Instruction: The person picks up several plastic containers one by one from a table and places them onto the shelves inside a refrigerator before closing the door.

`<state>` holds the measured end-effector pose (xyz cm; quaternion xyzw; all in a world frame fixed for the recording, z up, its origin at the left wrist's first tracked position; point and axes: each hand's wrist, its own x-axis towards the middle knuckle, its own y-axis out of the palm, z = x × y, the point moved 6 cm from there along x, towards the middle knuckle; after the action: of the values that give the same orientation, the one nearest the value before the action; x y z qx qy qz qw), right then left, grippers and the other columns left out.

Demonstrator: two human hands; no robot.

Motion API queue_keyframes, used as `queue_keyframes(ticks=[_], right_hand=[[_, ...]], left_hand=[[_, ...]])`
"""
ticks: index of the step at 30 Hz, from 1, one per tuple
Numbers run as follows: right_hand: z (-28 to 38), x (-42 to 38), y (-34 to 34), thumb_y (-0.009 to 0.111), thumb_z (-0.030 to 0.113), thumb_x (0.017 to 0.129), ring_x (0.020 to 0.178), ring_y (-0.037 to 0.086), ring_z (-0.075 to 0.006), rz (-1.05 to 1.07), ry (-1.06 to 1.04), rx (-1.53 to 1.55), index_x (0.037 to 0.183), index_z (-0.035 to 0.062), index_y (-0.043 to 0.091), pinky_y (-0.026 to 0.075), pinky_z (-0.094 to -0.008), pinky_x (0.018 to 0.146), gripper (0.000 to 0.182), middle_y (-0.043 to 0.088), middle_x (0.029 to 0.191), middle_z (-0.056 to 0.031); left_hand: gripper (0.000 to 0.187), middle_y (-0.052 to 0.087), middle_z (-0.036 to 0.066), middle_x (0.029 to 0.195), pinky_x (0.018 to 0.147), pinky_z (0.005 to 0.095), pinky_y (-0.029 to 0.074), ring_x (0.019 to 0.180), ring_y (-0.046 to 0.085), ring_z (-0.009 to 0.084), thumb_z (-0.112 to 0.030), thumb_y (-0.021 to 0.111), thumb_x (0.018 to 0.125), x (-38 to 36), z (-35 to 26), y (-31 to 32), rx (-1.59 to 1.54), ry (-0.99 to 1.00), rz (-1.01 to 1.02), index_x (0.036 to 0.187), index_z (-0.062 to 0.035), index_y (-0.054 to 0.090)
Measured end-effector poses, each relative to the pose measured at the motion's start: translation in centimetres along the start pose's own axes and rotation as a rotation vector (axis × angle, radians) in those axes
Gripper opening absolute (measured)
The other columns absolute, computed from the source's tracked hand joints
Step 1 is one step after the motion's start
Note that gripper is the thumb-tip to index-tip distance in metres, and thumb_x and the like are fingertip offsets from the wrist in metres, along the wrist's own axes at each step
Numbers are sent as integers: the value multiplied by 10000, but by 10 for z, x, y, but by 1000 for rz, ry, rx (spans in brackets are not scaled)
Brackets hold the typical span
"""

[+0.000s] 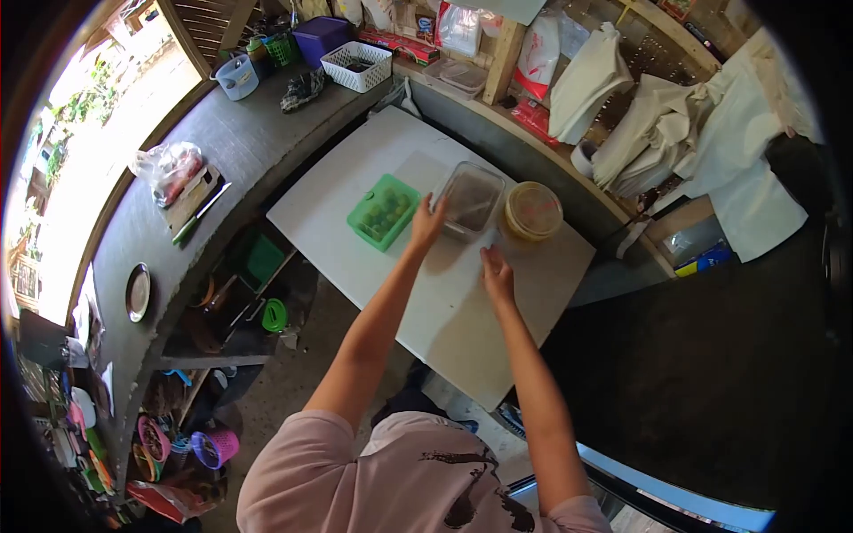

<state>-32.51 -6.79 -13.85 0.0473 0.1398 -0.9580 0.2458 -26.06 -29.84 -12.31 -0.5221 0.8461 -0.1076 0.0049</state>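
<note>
My left hand (429,222) is between a green basket (384,211) and a clear rectangular container (472,201), its fingers apart near the container's left side. Small round green fruits lie in the basket. Just below the container's lower right corner is my right hand (498,271), with the fingers drawn together; whether they hold anything is too small to tell. A round tub with a yellowish rim (533,211) stands right of the clear container. All three vessels rest on a white table (462,333).
On the grey counter (258,133) at the left lie a knife (204,213), a cutting board (193,197), a plastic bag (169,169) and a plate (138,291). A white basket (357,67) stands at the back. A dark surface (684,355) borders the table's right side.
</note>
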Motion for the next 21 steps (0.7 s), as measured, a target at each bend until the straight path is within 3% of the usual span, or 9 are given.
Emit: queue_keyframes(ticks=[2,4,6,9,13,16,18,20,21], right_hand=[[6,25,14,582,485,927,1028,600,-240,-22,-44,-34,1279,30,554,449,-343,911,576,639,1145,-125],[21,30,27,546,510,939,982,602,-239,-46,-87,-78,1305,30,540,455,-334,880,604,650,1111,-105],[44,18,32,536,505,942,981,592,-274,-57,-6,21,1224,23,576,422,-358,918,561,649,1074,-110],[29,17,36,553,500,931,1028,583,-275,-116,-25,6,1176,2,559,419,-366,923,556,616,1070,-181],[9,-5,24,580,440,930,992,574,-268,-177,72,58,1122,0,558,424,-366,896,481,599,1026,-168],[-5,-27,-4,564,413,951,1034,559,-251,-228,120,150,1141,-4,557,415,-350,922,459,588,1084,-147],[11,-47,-28,570,436,938,1092,540,-181,-319,-40,154,1167,46,585,408,-303,931,452,597,1135,-63],[12,-64,-41,560,428,947,1138,535,-186,-383,50,218,1219,21,577,396,-296,957,489,589,1207,-84],[4,-70,-50,550,419,955,1154,531,-194,-424,78,201,1215,14,583,393,-297,964,483,586,1231,-99]], left_hand=[[522,614,269,1127,882,435,458,1036,595,384,-414,525,966,0,3,17,-92,12,197,1177,62,569],[508,603,282,1132,883,430,452,1042,591,384,-395,503,980,-5,8,15,-110,0,214,1196,62,549],[494,593,295,1136,883,424,447,1048,586,385,-376,480,994,-18,10,18,-133,-12,246,1216,63,530],[451,564,290,1156,903,404,435,1070,568,374,-322,428,1020,-43,-2,7,-94,18,118,1264,54,477],[430,545,227,1172,968,394,404,1115,534,332,-306,410,1027,-92,-5,-4,-132,-35,111,1287,36,436],[426,544,196,1176,991,394,392,1126,523,309,-316,427,1022,-140,-8,-22,-201,-98,175,1270,30,444],[431,545,188,1183,1000,393,386,1130,520,301,-324,435,1019,-157,-13,-32,-170,-151,247,1264,31,448],[441,543,194,1199,1004,382,382,1142,518,297,-340,443,1016,-159,-10,-44,-197,-250,164,1247,36,458],[485,553,188,1219,1009,367,378,1168,511,287,-373,424,1020,-150,-6,-48,-166,-166,120,1260,44,483]])
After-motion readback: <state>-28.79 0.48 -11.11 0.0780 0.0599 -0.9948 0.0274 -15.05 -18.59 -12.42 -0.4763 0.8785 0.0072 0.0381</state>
